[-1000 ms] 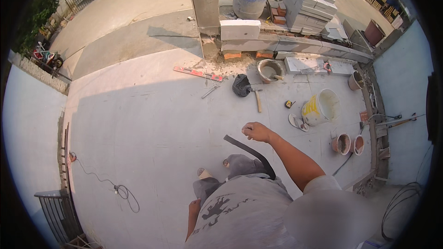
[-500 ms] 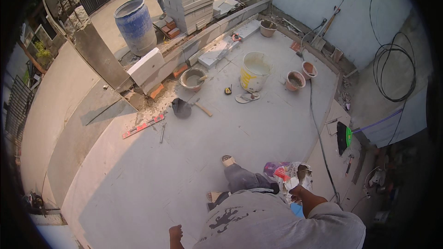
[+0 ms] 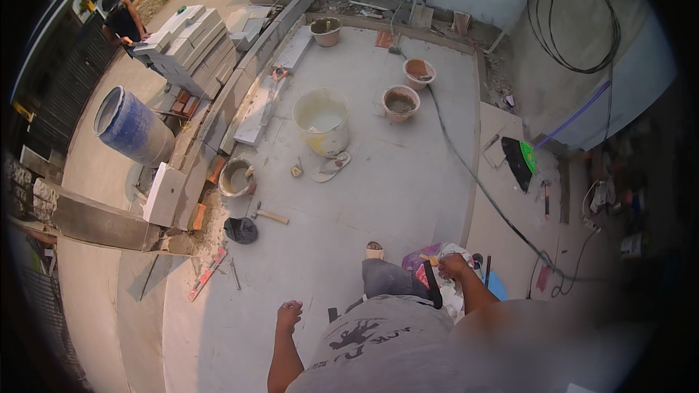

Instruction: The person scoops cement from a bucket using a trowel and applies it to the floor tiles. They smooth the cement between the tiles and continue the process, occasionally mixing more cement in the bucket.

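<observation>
My right hand (image 3: 454, 267) is closed around a small tan-ended tool (image 3: 429, 259), its exact kind too small to make out. It is above a white, purple and red plastic bag (image 3: 451, 292) beside my leg. My left hand (image 3: 289, 314) hangs over the grey floor with its fingers curled in, and nothing shows in it. Ahead lie a hammer (image 3: 271, 216) with a wooden handle, a black bag-like bundle (image 3: 241, 230), a red spirit level (image 3: 208, 275) and a tape measure (image 3: 296, 171).
A large pale bucket (image 3: 322, 122) stands by a slipper (image 3: 331, 167). Mortar tubs (image 3: 401, 102) sit beyond it. A dark hose (image 3: 470, 165) runs along the right, near a broom head (image 3: 518, 164). At the far left are a blue barrel (image 3: 135, 126), stacked blocks (image 3: 186, 51) and another person (image 3: 124, 23).
My view has swung, so the scene sits further left and tilted. My right hand has lifted from the bag and now shows a tan-ended tool; my left hand has come further into view.
</observation>
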A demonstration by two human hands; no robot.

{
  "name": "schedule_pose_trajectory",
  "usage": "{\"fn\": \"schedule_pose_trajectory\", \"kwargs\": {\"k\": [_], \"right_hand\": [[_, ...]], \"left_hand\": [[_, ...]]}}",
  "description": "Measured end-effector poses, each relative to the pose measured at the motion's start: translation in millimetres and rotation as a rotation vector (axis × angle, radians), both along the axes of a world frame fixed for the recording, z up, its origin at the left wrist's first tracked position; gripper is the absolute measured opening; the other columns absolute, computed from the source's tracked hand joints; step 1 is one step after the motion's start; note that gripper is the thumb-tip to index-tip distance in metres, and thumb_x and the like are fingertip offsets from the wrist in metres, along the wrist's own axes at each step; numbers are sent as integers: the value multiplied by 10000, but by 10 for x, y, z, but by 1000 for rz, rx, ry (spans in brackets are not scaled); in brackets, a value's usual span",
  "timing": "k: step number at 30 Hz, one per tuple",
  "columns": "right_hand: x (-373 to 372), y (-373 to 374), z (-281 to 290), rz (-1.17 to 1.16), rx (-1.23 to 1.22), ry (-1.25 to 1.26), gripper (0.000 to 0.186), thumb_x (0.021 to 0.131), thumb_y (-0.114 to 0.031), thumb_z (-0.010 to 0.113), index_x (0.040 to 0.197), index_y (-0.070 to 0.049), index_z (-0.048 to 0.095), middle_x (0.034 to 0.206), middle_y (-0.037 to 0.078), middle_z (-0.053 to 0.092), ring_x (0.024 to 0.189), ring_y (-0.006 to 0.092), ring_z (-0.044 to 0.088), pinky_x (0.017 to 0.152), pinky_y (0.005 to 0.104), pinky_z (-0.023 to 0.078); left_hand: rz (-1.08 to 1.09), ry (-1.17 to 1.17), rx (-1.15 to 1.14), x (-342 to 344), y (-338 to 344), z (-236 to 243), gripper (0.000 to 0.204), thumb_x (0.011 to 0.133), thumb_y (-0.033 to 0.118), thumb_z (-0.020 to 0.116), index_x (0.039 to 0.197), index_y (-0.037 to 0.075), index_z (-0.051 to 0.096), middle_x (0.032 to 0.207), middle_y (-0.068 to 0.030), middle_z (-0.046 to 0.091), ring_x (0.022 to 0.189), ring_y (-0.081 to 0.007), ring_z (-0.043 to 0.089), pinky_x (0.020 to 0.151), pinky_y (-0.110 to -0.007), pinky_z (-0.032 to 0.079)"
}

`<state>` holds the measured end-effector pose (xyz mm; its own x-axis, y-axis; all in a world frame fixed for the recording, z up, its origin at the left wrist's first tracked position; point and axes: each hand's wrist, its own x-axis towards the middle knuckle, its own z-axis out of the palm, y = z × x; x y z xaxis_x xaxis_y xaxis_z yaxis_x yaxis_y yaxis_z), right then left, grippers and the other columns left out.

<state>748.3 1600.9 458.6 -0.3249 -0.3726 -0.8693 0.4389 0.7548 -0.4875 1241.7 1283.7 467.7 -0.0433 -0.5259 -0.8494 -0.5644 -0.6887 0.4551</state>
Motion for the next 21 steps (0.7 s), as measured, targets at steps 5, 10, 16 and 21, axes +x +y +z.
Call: {"fn": "schedule_pose_trajectory", "kwargs": {"k": [5, 10, 16, 21], "right_hand": [[-881, -180, 663, -348, 138, 255, 163, 872, -166, 595, 958, -28, 605, 823, 103, 635, 638, 228, 642, 553, 382, 540], [-1312, -125, 652, -421, 134, 245, 154, 865, -155, 574, 938, -25, 615, 773, 89, 615, 618, 220, 632, 578, 389, 545], [-870, -14, 533, -492, 293, -10, 167, 874, -148, 566, 941, -16, 642, 752, 98, 642, 613, 222, 650, 530, 381, 533], [-854, -122, 330, -581, 409, -141, 184, 887, -155, 565, 951, 9, 619, 779, 130, 637, 650, 275, 658, 584, 437, 558]], "left_hand": [[-122, 88, 21, -902, -418, -157, 512, 848, 315, 710, 1239, 14, 574, 920, -50, 617, 763, -146, 578, 610, -304, 490], [-165, -46, 127, -1125, -856, -411, 346, 860, 281, 686, 1070, 11, 630, 861, -54, 610, 727, -149, 553, 588, -300, 463], [-196, -193, 217, -1665, -1419, -560, 233, 880, 252, 649, 988, 46, 627, 829, -49, 587, 666, -168, 519, 571, -359, 446], [-230, -94, 306, -2489, -2171, -850, 243, 895, 259, 636, 1012, 46, 614, 890, -60, 604, 708, -189, 553, 588, -376, 456]]}}
